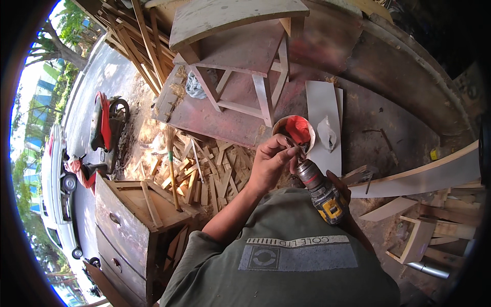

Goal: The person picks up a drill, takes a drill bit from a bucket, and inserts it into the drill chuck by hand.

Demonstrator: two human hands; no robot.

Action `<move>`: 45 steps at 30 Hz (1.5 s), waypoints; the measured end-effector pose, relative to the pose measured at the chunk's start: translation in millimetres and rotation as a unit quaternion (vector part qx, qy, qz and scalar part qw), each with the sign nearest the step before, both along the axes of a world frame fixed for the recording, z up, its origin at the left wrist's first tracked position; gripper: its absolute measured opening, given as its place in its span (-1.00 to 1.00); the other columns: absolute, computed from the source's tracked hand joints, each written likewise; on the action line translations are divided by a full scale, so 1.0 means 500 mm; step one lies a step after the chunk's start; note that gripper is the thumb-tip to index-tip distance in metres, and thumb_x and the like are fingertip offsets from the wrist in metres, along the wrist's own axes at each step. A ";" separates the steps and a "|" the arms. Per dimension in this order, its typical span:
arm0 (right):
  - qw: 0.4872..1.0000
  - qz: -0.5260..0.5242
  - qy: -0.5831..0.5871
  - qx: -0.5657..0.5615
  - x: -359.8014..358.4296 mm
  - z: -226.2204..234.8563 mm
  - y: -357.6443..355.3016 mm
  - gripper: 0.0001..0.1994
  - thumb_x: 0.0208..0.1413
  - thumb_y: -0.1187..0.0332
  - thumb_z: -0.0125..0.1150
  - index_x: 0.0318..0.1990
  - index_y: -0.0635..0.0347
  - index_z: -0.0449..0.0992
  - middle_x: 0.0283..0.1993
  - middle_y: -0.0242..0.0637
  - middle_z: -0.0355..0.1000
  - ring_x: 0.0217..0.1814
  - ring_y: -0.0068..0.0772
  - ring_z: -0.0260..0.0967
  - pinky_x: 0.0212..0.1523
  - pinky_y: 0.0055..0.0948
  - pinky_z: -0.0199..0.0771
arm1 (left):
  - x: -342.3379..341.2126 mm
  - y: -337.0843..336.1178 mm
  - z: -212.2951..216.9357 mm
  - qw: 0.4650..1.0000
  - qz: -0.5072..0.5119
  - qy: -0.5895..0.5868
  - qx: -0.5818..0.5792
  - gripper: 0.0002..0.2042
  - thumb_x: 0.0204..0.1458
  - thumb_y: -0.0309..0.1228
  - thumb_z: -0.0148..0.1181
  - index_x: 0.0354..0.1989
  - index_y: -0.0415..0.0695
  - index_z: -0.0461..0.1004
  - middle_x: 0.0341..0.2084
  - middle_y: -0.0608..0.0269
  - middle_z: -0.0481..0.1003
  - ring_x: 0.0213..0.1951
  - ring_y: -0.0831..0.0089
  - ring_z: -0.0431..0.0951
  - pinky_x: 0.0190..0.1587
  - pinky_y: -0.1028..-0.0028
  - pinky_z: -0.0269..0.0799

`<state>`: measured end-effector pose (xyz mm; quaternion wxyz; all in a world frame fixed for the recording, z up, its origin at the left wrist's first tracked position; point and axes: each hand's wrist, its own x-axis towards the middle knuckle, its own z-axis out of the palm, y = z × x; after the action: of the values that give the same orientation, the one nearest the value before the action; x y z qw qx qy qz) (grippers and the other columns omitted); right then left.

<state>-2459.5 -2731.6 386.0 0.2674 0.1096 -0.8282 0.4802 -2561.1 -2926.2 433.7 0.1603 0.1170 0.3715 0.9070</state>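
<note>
My right hand (339, 185) is wrapped round a yellow and black cordless drill (318, 187), held close in front of my chest with its chuck pointing up and left. At the chuck's tip, my left hand (271, 162) is closed in a pinch. What those fingers hold is too small to make out. Just beyond them stands a round tub (280, 127) with something bright red (299, 129) inside. Beside the tub lies a white board (321, 97), and on it rests a small crumpled white bag (326, 134).
A wooden stool-like frame (263, 94) stands on the far worktop. Scrap wood (225, 169) is heaped at left, with a broom (171, 163) over it, behind a drawer cabinet (123, 230). A curved panel (419, 171) and wooden pieces (414, 238) lie at right.
</note>
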 end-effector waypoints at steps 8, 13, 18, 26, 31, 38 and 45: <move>0.825 0.032 -0.344 -0.447 0.015 0.075 -0.005 -0.66 0.30 0.18 -0.01 -0.18 0.35 0.50 -0.40 -0.20 0.51 -0.48 -0.41 0.49 -0.40 -0.46 0.56 | -0.007 -0.001 0.008 0.999 0.015 0.032 -0.005 -0.95 0.20 -0.47 0.06 -0.26 -0.16 0.35 -0.35 0.02 0.53 -0.39 0.39 0.55 -0.35 0.49 0.45; 0.668 0.053 -0.383 -0.635 0.015 0.088 0.000 -0.65 0.30 0.18 -0.03 -0.21 0.35 0.50 -0.42 -0.18 0.51 -0.49 -0.38 0.50 -0.42 -0.43 0.57 | -0.014 -0.009 0.033 1.000 0.014 0.018 -0.007 -0.95 0.24 -0.45 0.02 -0.25 -0.14 0.33 -0.38 0.07 0.51 -0.30 0.35 0.58 -0.30 0.46 0.44; 0.583 0.104 -0.425 -0.684 0.014 0.061 0.018 -0.65 0.31 0.17 -0.03 -0.21 0.33 0.51 -0.41 -0.19 0.51 -0.49 -0.39 0.50 -0.41 -0.42 0.57 | -0.003 0.002 0.034 1.000 0.026 0.005 -0.014 -0.90 0.25 -0.43 0.03 -0.18 -0.18 0.40 -0.42 0.16 0.49 -0.41 0.44 0.49 -0.36 0.51 0.37; 0.987 0.068 -0.022 -0.141 0.030 0.006 0.006 -0.56 0.07 0.38 0.34 0.08 0.37 0.42 -0.19 -0.17 0.53 -0.27 -0.43 0.53 -0.24 -0.43 0.58 | 0.001 -0.032 0.024 0.978 -0.045 0.062 -0.193 -0.77 0.24 -0.36 0.10 -0.19 -0.29 0.56 -0.56 0.45 0.34 -0.54 0.69 0.15 -0.46 0.60 0.02; 0.964 0.150 -0.142 -0.165 0.044 -0.081 0.034 -0.41 -0.06 0.44 0.44 0.16 0.31 0.35 -0.21 -0.17 0.52 -0.27 -0.37 0.54 -0.22 -0.39 0.58 | -0.005 -0.035 0.029 0.956 -0.117 0.097 -0.252 -0.79 0.28 -0.34 0.04 -0.21 -0.23 0.50 -0.49 0.45 0.33 -0.49 0.69 0.18 -0.43 0.61 0.05; 0.880 0.215 -0.324 -0.273 0.042 -0.106 0.035 -0.33 -0.07 0.30 0.44 0.24 0.13 0.31 -0.25 -0.19 0.51 -0.31 -0.31 0.52 -0.29 -0.34 0.52 | 0.022 0.009 0.034 0.981 -0.033 0.011 -0.193 -0.77 0.26 -0.30 0.05 -0.03 -0.17 0.34 -0.48 0.43 0.31 -0.44 0.65 0.26 -0.34 0.60 0.18; 0.982 0.161 -0.026 0.096 -0.010 0.032 0.037 -0.40 -0.05 0.37 0.36 0.19 0.20 0.30 -0.36 -0.18 0.49 -0.43 -0.25 0.48 -0.39 -0.38 0.51 | 0.048 0.028 -0.022 0.983 0.010 -0.183 -0.001 -0.79 0.28 -0.23 0.01 -0.34 -0.08 0.36 -0.36 0.31 0.39 -0.28 0.40 0.40 -0.04 0.30 0.38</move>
<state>-2464.3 -2713.0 402.1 0.1530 0.2539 -0.8489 0.4375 -2536.9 -2912.1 422.9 0.2168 -0.0544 0.3383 0.9141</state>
